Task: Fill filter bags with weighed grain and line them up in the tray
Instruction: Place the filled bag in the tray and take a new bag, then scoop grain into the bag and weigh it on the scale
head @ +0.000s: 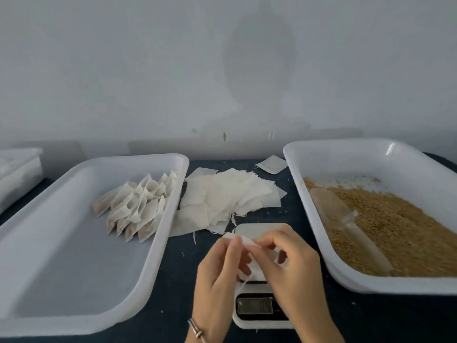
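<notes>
Filter bag (254, 258) is pinched by left hand (217, 271) and right hand (294, 266) above the scale (259, 305); thin paper may be torn if tugged.

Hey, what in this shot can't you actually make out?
- Scale reading: head view, display blurred and too small to read.
- Bag contents: the left hand and right hand cover most of it, so filled or empty is unclear.
- Grain tray: cut off by the right edge.
- Box at far left: cut off by the edge, contents hazy.
- Scoop handle: blurred against the grain.
</notes>
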The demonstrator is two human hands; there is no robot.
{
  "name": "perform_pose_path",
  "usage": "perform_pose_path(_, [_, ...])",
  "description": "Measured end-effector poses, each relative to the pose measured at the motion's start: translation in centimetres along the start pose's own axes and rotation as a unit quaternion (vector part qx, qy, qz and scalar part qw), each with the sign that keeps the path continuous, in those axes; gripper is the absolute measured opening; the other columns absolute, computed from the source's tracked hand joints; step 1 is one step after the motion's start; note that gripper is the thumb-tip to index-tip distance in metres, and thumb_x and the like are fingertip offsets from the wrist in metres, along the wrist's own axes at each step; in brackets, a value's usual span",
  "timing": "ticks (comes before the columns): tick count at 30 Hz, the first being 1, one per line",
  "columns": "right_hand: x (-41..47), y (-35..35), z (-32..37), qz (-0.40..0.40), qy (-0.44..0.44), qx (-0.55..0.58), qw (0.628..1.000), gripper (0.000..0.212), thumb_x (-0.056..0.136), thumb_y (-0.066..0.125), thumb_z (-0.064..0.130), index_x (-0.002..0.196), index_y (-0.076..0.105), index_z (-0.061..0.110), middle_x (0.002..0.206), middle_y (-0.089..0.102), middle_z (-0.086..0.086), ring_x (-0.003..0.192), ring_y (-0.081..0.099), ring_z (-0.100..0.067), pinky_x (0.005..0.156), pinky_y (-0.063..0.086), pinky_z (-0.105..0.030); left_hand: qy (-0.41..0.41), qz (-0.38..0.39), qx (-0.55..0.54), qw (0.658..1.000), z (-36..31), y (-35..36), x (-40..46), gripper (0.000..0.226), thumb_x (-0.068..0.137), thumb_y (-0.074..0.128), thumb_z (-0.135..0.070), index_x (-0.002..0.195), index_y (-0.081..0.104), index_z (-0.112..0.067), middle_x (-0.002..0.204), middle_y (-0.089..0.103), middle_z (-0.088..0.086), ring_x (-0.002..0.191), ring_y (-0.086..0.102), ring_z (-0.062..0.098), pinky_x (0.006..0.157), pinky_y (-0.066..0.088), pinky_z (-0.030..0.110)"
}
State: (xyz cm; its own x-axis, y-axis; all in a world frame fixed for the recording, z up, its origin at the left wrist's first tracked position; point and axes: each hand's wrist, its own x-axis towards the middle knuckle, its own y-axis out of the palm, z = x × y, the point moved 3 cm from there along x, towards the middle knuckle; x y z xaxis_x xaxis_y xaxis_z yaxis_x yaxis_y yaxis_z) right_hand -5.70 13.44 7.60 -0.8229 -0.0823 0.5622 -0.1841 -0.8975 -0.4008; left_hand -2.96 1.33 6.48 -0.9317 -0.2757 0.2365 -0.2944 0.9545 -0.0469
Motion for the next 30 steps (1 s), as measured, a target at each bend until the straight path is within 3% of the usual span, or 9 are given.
perform_pose_path(4, [-1.1,-0.1,-0.1,0.026,-0.024,-0.027,0.999,0.008,0.077,0.077,0.011,0.078,0.071,0.016,0.077,0.059,0.011,0.071,0.057,-0.004,0.061,0.042,-0.011,-0.023,-0.007,-0.026,0.999,0.5,1.3,-0.4,0.028,0.088,0.058,-0.040,0.077,0.069,-0.017,0.077,0.071,0.008,0.075,0.069,0.023,0.071,0.057,0.041])
perform_pose_path(10, [-1.7,-1.1,-0.7,0.051,0.012,0.029,0.998,0.022,0.077,0.075,0.006,0.093,0.074,0.022,0.090,0.063,0.012,0.087,0.061,-0.006,0.065,0.050,-0.019,-0.019,0.004,-0.032,0.999,0.7,0.6,-0.6,0.027,0.089,0.049,-0.024,0.082,0.074,-0.018,0.079,0.074,0.007,0.079,0.072,0.020,0.074,0.057,0.028])
perform_pose_path(14, [-1.8,-1.9,-0.3,0.064,0.053,0.097,0.992,0.019,0.076,0.063,0.034,0.092,0.073,0.029,0.093,0.061,0.013,0.091,0.061,-0.010,0.070,0.050,-0.017,-0.035,-0.007,-0.011,0.999,0.9,0.1,-0.9,0.019,0.082,0.059,-0.030,0.076,0.076,-0.023,0.072,0.073,0.006,0.073,0.071,0.020,0.074,0.056,0.033])
perform_pose_path(16, [-1.9,-2.0,0.1,0.084,0.049,0.112,0.989,0.022,0.077,0.061,0.043,0.089,0.073,0.029,0.093,0.062,0.011,0.091,0.063,-0.012,0.073,0.052,-0.021,-0.044,-0.014,-0.024,0.999,0.8,-0.1,-1.0,0.021,0.072,0.067,-0.037,0.072,0.075,-0.017,0.067,0.071,0.010,0.066,0.070,0.019,0.067,0.055,0.026])
perform_pose_path(19, [-2.0,-2.0,0.1,0.078,0.063,0.156,0.983,0.019,0.080,0.067,0.042,0.086,0.074,0.025,0.090,0.064,0.008,0.091,0.064,-0.015,0.077,0.055,-0.027,-0.067,-0.033,-0.067,0.995,1.1,-0.2,-1.1,0.029,0.065,0.073,-0.037,0.067,0.070,-0.009,0.066,0.069,0.017,0.065,0.068,0.026,0.066,0.056,0.026])
perform_pose_path(22, [-2.1,-2.0,0.0,0.031,0.086,0.198,0.976,0.013,0.085,0.067,0.036,0.092,0.073,0.026,0.097,0.065,0.007,0.097,0.064,-0.012,0.080,0.053,-0.022,-0.085,-0.035,-0.143,0.985,1.4,-0.2,-1.2,0.021,0.076,0.078,-0.023,0.071,0.066,-0.007,0.077,0.069,0.017,0.076,0.066,0.026,0.074,0.057,0.030])
perform_pose_path(25, [-2.1,-1.9,-0.8,0.000,0.218,0.273,0.937,0.027,0.080,0.059,0.049,0.104,0.067,0.041,0.108,0.065,0.014,0.105,0.061,-0.003,0.080,0.054,-0.023,-0.119,0.008,-0.263,0.957,1.3,-0.3,-1.3,0.016,0.078,0.065,-0.019,0.081,0.067,-0.003,0.090,0.064,0.020,0.086,0.061,0.026,0.076,0.055,0.031])
perform_pose_path(28, [-2.0,-1.6,-1.0,0.096,0.332,0.367,0.863,0.036,0.069,0.054,0.059,0.098,0.071,0.045,0.104,0.071,0.012,0.096,0.067,-0.005,0.070,0.056,-0.021,-0.139,0.050,-0.275,0.950,1.3,-0.6,-1.5,0.035,0.068,0.070,-0.025,0.082,0.055,0.005,0.087,0.051,0.020,0.083,0.048,0.030,0.069,0.043,0.037])
perform_pose_path(30, [-2.0,-1.8,-0.8,0.143,0.368,0.381,0.836,0.035,0.066,0.056,0.057,0.090,0.075,0.040,0.095,0.074,0.005,0.089,0.070,-0.009,0.065,0.056,-0.022,-0.141,0.048,-0.267,0.952,1.1,-0.8,-1.5,0.047,0.063,0.068,-0.028,0.081,0.046,0.009,0.082,0.045,0.014,0.079,0.042,0.027,0.070,0.033,0.038])
